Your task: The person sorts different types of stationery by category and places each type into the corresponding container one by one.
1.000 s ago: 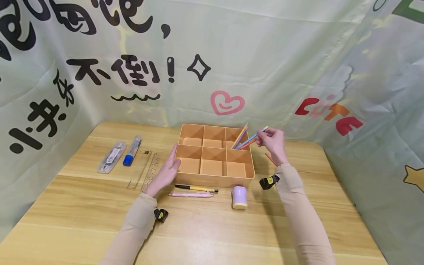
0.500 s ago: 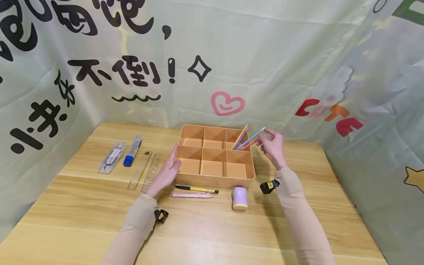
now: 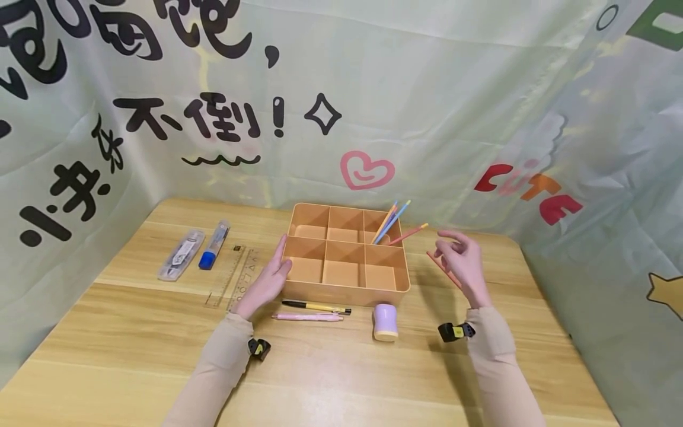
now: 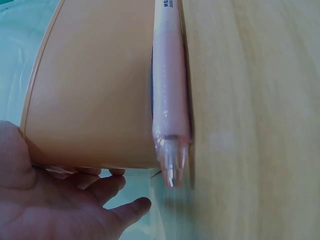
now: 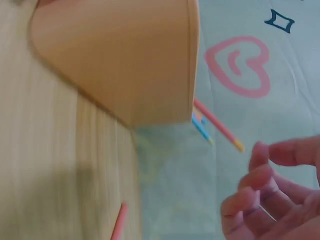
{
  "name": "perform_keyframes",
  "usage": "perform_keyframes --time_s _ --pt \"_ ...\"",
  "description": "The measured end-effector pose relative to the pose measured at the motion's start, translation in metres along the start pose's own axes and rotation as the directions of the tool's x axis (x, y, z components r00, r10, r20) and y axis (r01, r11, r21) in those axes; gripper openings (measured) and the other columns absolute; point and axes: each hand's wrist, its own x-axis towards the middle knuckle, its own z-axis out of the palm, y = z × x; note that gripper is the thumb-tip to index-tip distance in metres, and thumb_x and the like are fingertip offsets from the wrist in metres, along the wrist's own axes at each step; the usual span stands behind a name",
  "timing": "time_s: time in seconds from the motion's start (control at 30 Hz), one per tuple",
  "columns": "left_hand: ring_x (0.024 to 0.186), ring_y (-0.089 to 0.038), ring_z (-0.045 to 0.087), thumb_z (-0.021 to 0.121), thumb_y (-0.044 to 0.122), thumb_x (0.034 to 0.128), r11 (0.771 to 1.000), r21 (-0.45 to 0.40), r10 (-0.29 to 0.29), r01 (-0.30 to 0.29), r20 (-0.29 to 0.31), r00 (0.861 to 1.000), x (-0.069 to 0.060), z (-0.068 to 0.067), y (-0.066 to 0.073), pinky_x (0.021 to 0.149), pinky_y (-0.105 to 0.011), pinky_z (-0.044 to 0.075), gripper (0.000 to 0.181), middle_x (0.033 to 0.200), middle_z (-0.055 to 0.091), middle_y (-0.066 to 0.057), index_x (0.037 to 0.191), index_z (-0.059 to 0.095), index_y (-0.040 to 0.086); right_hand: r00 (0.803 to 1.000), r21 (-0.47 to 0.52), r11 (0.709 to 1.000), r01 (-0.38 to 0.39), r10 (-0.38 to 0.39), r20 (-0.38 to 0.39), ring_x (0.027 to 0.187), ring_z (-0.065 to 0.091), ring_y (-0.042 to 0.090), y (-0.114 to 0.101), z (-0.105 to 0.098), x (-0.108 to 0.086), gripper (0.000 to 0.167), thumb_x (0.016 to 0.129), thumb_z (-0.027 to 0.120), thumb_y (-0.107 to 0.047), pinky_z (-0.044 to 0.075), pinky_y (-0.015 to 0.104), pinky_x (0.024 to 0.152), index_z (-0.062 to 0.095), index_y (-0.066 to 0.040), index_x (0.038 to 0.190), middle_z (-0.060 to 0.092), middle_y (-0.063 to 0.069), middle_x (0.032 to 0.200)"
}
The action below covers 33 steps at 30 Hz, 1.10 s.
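Observation:
My left hand (image 3: 265, 283) rests against the left side of an orange six-compartment box (image 3: 341, 290), its fingers extended along the wall and the thumb near the rim. In the left wrist view these fingers (image 4: 105, 187) lie beside the box's corner. In the back right compartment lean several thin coloured sticks, among them a blue one (image 3: 393, 222) and a red one with a yellow end (image 3: 411, 233). To the right of the box my right hand (image 3: 460, 261) hovers with loosely bent fingers, holding nothing. Another red stick (image 3: 444, 270) lies on the table below it, partly hidden.
In front of the box lie a yellow-and-black pen (image 3: 317, 306) and a pink pen (image 3: 308, 317). A purple bottle-shaped item (image 3: 385, 321) is at the front right. Left are a clear case (image 3: 181, 255), a blue-capped tube (image 3: 214, 244) and a transparent ruler (image 3: 233, 276).
My right hand has let go of the sticks at the box and moved right and nearer to me. The blue stick now leans steeper beside the others. My left hand stays put.

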Motion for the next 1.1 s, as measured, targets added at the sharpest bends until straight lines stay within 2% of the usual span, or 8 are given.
perform_keyframes --time_s 0.1,0.23,0.33,0.47,0.63,0.9,1.0,1.1 --pt "0.155 -0.044 0.006 0.027 0.008 0.1084 1.0 0.0 -0.002 0.002 0.001 1.0 0.0 0.0 0.0 0.129 -0.055 0.004 0.064 0.169 -0.009 -0.02 0.161 -0.009 0.005 0.998 -0.086 0.996 0.009 -0.004 0.062 0.059 0.057 0.006 0.007 -0.013 -0.011 0.038 0.101 0.057 -0.015 0.052 0.023 0.053 0.057 0.005 0.133 0.068 -0.015 0.073" --pt "0.156 -0.043 0.004 0.027 0.009 0.1086 1.0 0.005 -0.007 0.007 0.003 1.0 0.0 0.001 0.0 0.129 -0.055 0.003 0.064 0.169 -0.01 -0.019 0.161 -0.01 0.006 0.991 -0.215 0.976 0.014 0.015 0.132 0.073 0.061 -0.001 0.016 -0.029 -0.024 0.042 0.103 0.057 -0.021 0.056 0.025 0.062 0.057 0.006 0.135 0.072 0.005 0.097" --pt "0.156 -0.042 0.003 0.028 0.009 0.1085 1.0 0.008 -0.006 0.006 0.001 1.0 0.0 0.001 -0.001 0.129 -0.054 0.004 0.064 0.169 -0.009 -0.02 0.161 -0.01 0.005 0.988 -0.28 0.96 -0.016 0.058 0.144 0.082 0.059 -0.008 0.021 -0.037 -0.031 0.045 0.103 0.056 -0.026 0.058 0.025 0.069 0.056 0.005 0.137 0.066 0.023 0.118" --pt "0.156 -0.042 0.002 0.028 0.008 0.1083 1.0 0.008 -0.001 0.001 -0.005 1.0 0.0 0.001 -0.001 0.129 -0.055 0.003 0.064 0.169 -0.009 -0.021 0.161 -0.009 0.004 0.986 -0.305 0.951 -0.056 0.1 0.131 0.09 0.053 -0.015 0.027 -0.043 -0.035 0.049 0.104 0.055 -0.032 0.056 0.023 0.077 0.055 0.002 0.14 0.059 0.026 0.135" --pt "0.157 -0.042 0.001 0.027 0.008 0.1083 1.0 0.007 0.001 -0.001 -0.005 1.0 0.0 0.001 0.0 0.129 -0.055 0.003 0.064 0.169 -0.01 -0.02 0.161 -0.01 0.004 0.991 -0.312 0.949 -0.046 0.082 0.104 0.092 0.05 -0.017 0.033 -0.046 -0.037 0.048 0.104 0.055 -0.03 0.054 0.017 0.081 0.056 0.001 0.14 0.057 0.026 0.139" --pt "0.156 -0.043 0.001 0.026 0.01 0.1088 1.0 0.011 -0.002 0.002 0.0 1.0 0.0 0.0 0.002 0.129 -0.056 0.002 0.064 0.169 -0.01 -0.021 0.161 -0.01 0.005 0.996 -0.332 0.943 -0.031 0.056 0.067 0.093 0.048 -0.019 0.042 -0.051 -0.04 0.046 0.103 0.057 -0.029 0.046 0.01 0.079 0.058 0.0 0.138 0.059 0.023 0.134" --pt "0.156 -0.042 0.0 0.026 0.009 0.1085 1.0 0.005 -0.001 0.001 0.0 1.0 0.001 0.0 0.001 0.129 -0.055 0.002 0.064 0.169 -0.01 -0.021 0.161 -0.01 0.005 0.994 -0.329 0.943 -0.048 0.078 0.079 0.095 0.05 -0.014 0.046 -0.053 -0.04 0.047 0.103 0.057 -0.029 0.046 0.011 0.079 0.056 0.001 0.139 0.058 0.025 0.137" --pt "0.156 -0.042 0.0 0.027 0.007 0.1081 1.0 0.005 0.0 0.0 -0.001 1.0 0.001 0.0 0.0 0.129 -0.055 0.002 0.065 0.169 -0.01 -0.021 0.161 -0.01 0.004 0.989 -0.347 0.935 -0.068 0.109 0.1 0.102 0.051 -0.003 0.05 -0.054 -0.04 0.048 0.103 0.057 -0.028 0.046 0.012 0.078 0.055 0.002 0.14 0.057 0.026 0.139"
